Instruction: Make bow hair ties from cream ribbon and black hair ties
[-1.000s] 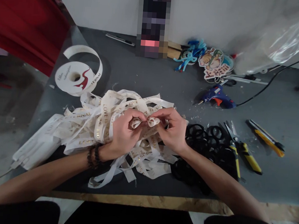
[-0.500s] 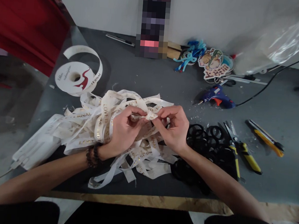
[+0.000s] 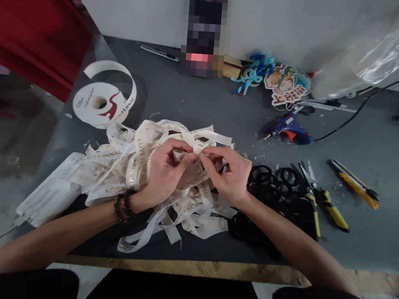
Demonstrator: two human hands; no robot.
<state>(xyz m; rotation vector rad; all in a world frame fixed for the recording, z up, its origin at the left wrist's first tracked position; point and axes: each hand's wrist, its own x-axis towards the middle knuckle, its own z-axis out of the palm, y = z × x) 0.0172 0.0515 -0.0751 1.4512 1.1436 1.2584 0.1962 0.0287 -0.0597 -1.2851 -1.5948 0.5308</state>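
Note:
Between my fingertips is a white ribbon (image 3: 199,146) with gold lettering, bent into a small fold or loop. My left hand (image 3: 169,168) pinches it from the left, thumb against forefinger. From the right, my right hand (image 3: 230,172) pinches the same ribbon, its thumb and forefinger close to the left fingertips. Beneath both hands lies a heap of loose printed ribbon strips (image 3: 112,173), some trailing toward the table's front edge. Fingers and overlapping strips hide part of the held piece. Black hair ties (image 3: 274,200) are piled beside my right wrist.
A ribbon spool (image 3: 86,100) and a white power strip (image 3: 51,189) are on the left. To the right lie yellow-handled scissors (image 3: 332,211), a yellow utility knife (image 3: 360,190) and a blue glue gun (image 3: 290,128) with a black cord. Another cutter (image 3: 160,53) lies at the back.
The ribbon between my fingertips has turned, so a lettered band now stands up above them. My right hand has rotated and lowered slightly; my left hand has barely shifted.

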